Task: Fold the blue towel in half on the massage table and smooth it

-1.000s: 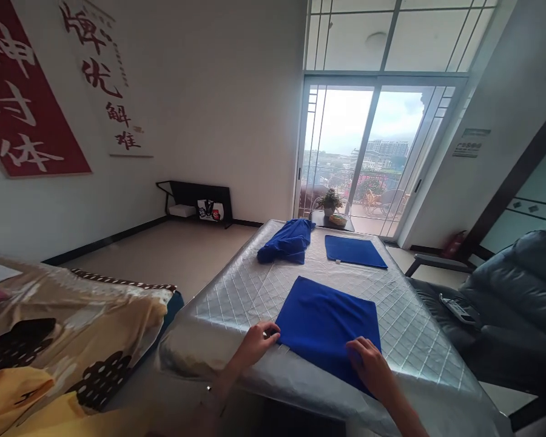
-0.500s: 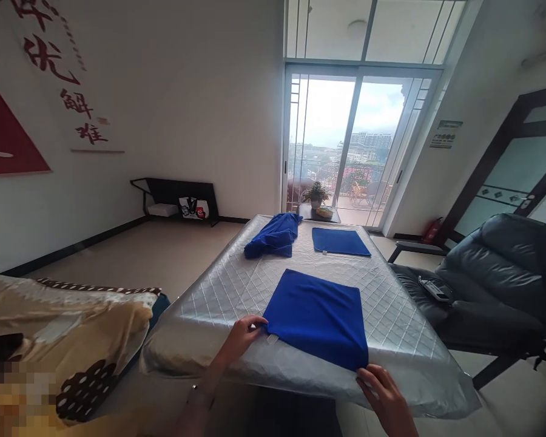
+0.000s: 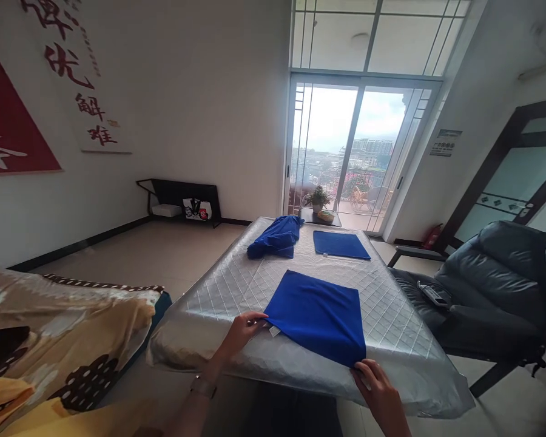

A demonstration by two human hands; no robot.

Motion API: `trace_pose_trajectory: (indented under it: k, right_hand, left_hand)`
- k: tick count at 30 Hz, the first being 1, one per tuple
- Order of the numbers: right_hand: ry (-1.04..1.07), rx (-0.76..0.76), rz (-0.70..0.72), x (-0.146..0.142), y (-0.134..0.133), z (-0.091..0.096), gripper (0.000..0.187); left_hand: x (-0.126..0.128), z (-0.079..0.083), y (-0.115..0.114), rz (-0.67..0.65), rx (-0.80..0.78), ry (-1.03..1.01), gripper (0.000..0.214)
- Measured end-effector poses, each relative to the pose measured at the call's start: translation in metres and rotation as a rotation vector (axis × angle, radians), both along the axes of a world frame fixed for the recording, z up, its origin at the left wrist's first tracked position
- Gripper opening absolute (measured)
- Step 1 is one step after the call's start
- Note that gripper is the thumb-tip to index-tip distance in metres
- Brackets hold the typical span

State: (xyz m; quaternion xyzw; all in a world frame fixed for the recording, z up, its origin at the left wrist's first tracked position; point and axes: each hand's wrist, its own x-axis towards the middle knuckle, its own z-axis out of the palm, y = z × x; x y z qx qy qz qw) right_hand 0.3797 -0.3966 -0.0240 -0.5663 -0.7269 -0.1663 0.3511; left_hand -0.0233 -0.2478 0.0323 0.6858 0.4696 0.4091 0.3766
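1. Looking through the head view, we see the near blue cloth on the desk, close to its near edge and between our two hands.
2. It is a plain, deep blue, four-sided and roughly square, spread mostly flat, with soft creases running across its middle.
3. A white label sticks out from its near edge, just beside the left corner.
4. Our left hand pinches that left corner, thumb and fingers drawn together with only fabric between them.
5. Our right hand has its fingers bent and nearly closed, nipping the near right corner.
6. Farther along the desk we find the crumpled blue cloth, heaped on the left, and the flat blue cloth, smooth and four-sided, near it on the right.
7. Beneath all three, we notice a silver cover quilted in diamonds.
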Motion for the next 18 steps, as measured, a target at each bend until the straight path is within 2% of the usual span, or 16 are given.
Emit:
trace_pose_trajectory:
  k: [6, 11, 14, 18]
  right_hand:
    - [-0.122, 0.016, -0.025, -0.006, 0.002, 0.001, 0.031]
    - [-0.078, 0.013, -0.040, -0.004, 0.003, 0.009, 0.031]
    - [0.018, 0.031, 0.000, -0.001, 0.004, 0.027, 0.029]
    - [0.118, 0.041, 0.114, 0.007, 0.004, 0.073, 0.020]
  left_hand:
    - [0.000, -0.001, 0.002, -0.003, -0.012, -0.010, 0.035]
    - [0.001, 0.004, 0.000, 0.012, -0.022, -0.016, 0.037]
    - [0.001, 0.016, -0.005, -0.010, -0.031, -0.033, 0.035]
    - [0.001, 0.046, -0.015, -0.052, -0.091, -0.130, 0.041]
